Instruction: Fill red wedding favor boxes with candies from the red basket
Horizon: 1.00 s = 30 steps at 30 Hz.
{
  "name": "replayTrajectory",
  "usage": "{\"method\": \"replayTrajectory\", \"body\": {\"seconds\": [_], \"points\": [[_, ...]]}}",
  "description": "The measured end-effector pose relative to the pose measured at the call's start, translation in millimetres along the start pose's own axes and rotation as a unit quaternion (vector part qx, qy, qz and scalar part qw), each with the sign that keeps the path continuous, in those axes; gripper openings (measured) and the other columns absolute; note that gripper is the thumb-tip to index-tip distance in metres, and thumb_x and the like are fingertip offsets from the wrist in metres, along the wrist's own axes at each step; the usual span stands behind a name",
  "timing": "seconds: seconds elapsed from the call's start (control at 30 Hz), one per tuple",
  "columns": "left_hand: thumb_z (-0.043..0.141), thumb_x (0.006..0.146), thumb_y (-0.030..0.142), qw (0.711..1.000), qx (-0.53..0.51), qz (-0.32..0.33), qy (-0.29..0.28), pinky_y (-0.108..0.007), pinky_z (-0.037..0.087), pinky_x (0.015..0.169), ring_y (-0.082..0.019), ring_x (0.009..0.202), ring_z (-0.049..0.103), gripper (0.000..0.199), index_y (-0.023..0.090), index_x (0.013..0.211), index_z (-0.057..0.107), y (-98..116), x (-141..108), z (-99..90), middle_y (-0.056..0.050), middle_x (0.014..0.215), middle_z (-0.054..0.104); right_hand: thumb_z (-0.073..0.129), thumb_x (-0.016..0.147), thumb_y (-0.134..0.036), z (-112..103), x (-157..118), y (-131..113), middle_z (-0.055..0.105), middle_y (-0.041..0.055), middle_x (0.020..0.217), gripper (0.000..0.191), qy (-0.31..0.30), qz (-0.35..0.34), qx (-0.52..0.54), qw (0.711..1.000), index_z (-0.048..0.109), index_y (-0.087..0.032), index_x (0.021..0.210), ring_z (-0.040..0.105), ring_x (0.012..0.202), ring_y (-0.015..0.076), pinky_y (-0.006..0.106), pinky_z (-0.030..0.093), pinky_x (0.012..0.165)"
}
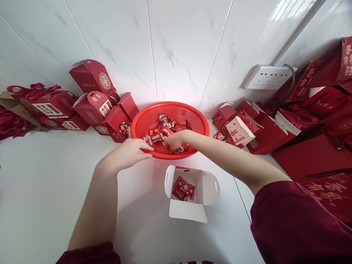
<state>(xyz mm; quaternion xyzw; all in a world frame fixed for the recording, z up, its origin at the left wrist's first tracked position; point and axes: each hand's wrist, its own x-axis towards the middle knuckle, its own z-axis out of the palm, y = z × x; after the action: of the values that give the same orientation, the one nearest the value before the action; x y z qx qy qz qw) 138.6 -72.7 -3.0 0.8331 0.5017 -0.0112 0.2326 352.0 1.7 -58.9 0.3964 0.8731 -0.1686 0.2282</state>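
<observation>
A round red plastic basket (202, 123) stands against the wall with red wrapped candies (166, 126) in it. My left hand (133, 152) rests at the basket's front left rim, thumb and fingers apart, holding nothing. Inside the basket, my right hand (174, 141) reaches down among the candies with its fingers curled; what they hold, if anything, is hidden. In front of the basket sits an open box (187, 211), white inside with its flaps spread. Red packets (184, 189) lie at its bottom.
Red gift boxes (93, 106) are stacked left of the basket. More red boxes (264, 130) and bags crowd the right side. A white power strip (269, 77) with a grey cable is at the wall on the right.
</observation>
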Motion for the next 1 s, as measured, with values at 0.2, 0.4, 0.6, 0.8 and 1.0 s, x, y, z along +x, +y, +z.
{"method": "replayTrajectory", "body": {"seconds": [0.2, 0.4, 0.6, 0.8, 1.0], "points": [[0.053, 0.091, 0.049, 1.0, 0.0, 0.007, -0.006, -0.035, 0.045, 0.103, -0.025, 0.12, 0.059, 0.039, 0.027, 0.117, 0.073, -1, 1, -0.3, 0.0, 0.13, 0.066, 0.074, 0.071, -0.01, -6, -4, 12, 0.072, 0.0178, 0.107, 0.04, 0.018, 0.095, -0.049, 0.994, 0.073, -0.013, 0.111, 0.067, 0.101, 0.0348, 0.04, 0.053, 0.079], [0.054, 0.09, 0.05, 1.0, 0.003, -0.01, -0.005, -0.034, 0.043, 0.106, -0.026, 0.124, 0.056, 0.038, 0.029, 0.116, 0.073, -3, 2, 0.3, 0.001, 0.133, 0.065, 0.083, 0.067, -0.026, 9, -5, 5, 0.069, 0.0094, 0.118, 0.062, 0.009, 0.045, -0.058, 0.997, 0.064, -0.022, 0.126, 0.069, 0.095, 0.027, 0.032, 0.054, 0.072], [0.053, 0.09, 0.049, 1.0, 0.006, -0.013, -0.004, -0.034, 0.044, 0.105, -0.026, 0.126, 0.055, 0.039, 0.029, 0.118, 0.072, -3, 2, 1.2, 0.001, 0.134, 0.065, 0.049, 0.093, -0.011, 19, -3, 4, 0.057, 0.024, 0.132, 0.036, 0.17, 0.091, -0.118, 0.974, 0.058, -0.01, 0.128, 0.062, 0.114, 0.0336, 0.042, 0.049, 0.087], [0.054, 0.09, 0.048, 1.0, 0.001, 0.0, -0.003, -0.034, 0.044, 0.103, -0.025, 0.122, 0.058, 0.036, 0.029, 0.114, 0.073, -3, 3, 1.5, 0.001, 0.129, 0.067, 0.043, 0.093, -0.006, -10, -12, 18, 0.058, 0.0295, 0.127, 0.032, 0.253, 0.104, -0.131, 0.953, 0.06, -0.001, 0.12, 0.055, 0.12, 0.0397, 0.051, 0.042, 0.094], [0.058, 0.086, 0.046, 0.999, -0.03, -0.032, 0.006, -0.031, 0.05, 0.086, -0.024, 0.109, 0.064, 0.033, 0.029, 0.111, 0.07, -2, 1, 2.1, 0.0, 0.12, 0.071, 0.056, 0.094, -0.023, -25, 28, -13, 0.065, 0.0126, 0.128, 0.033, 0.168, -0.039, -0.075, 0.982, 0.059, -0.017, 0.127, 0.066, 0.108, 0.025, 0.029, 0.05, 0.076]]}}
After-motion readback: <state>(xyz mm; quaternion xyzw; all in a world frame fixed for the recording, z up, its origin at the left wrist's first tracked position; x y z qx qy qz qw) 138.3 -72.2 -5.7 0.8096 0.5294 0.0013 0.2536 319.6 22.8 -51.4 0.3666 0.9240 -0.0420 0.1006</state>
